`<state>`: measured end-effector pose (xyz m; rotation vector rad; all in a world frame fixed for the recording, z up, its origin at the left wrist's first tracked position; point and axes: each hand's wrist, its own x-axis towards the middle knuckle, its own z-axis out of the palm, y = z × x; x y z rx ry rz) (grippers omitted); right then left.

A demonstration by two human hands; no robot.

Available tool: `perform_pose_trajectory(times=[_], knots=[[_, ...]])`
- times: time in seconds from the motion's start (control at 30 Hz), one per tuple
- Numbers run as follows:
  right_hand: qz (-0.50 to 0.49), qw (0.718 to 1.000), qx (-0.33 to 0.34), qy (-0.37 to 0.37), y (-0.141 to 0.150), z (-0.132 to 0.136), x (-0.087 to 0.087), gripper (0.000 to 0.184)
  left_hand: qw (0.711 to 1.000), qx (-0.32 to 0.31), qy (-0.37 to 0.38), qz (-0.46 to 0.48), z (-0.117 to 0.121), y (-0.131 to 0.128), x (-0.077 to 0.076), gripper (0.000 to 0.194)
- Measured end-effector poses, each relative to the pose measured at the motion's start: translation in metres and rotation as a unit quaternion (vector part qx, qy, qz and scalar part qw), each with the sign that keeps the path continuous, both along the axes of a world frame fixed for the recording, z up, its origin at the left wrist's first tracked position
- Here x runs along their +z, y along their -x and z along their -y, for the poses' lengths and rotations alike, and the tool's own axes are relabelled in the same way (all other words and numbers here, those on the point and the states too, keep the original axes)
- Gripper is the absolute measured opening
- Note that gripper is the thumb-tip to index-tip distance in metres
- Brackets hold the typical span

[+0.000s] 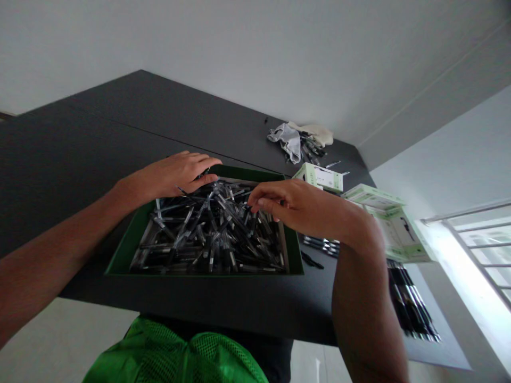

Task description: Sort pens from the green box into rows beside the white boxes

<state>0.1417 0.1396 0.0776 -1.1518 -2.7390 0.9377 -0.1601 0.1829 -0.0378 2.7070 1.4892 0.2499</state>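
A dark green box (297, 255) on the table is filled with a jumble of clear and black pens (215, 229). My left hand (179, 173) rests over the box's back left part, palm down, its fingers stretched out and the thumb apart. Some pens show beneath and between thumb and fingers. Over the right side of the pile, my right hand (279, 199) has its fingers curled and the thumb pressed towards them. A dark pen appears at its fingertips, partly hidden by the hand.
Right of the box stand a small green-and-white carton (329, 178) and larger open cartons (403, 229). Rows of black pens (413, 303) lie at the right. Near the wall, grey and cream cloths (287, 139) lie by loose pens. The dark table (99, 127) extends left.
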Motion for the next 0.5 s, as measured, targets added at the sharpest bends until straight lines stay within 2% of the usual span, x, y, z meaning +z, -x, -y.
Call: perform_pose_trajectory(times=[0.2, 0.37, 0.5], knots=[[-0.041, 0.997, 0.058, -0.015, 0.017, 0.002, -0.016, 0.029, 1.0, -0.003, -0.006, 0.0, 0.001, 0.0, 0.0, 0.063], [-0.093, 0.989, 0.106, -0.032, 0.029, 0.002, -0.035, 0.039, 1.0, 0.005, -0.008, 0.003, 0.0, 0.002, -0.003, 0.065], [-0.118, 0.98, 0.143, -0.078, 0.04, 0.006, -0.044, 0.042, 1.0, -0.002, -0.004, 0.004, -0.002, 0.003, -0.004, 0.072]])
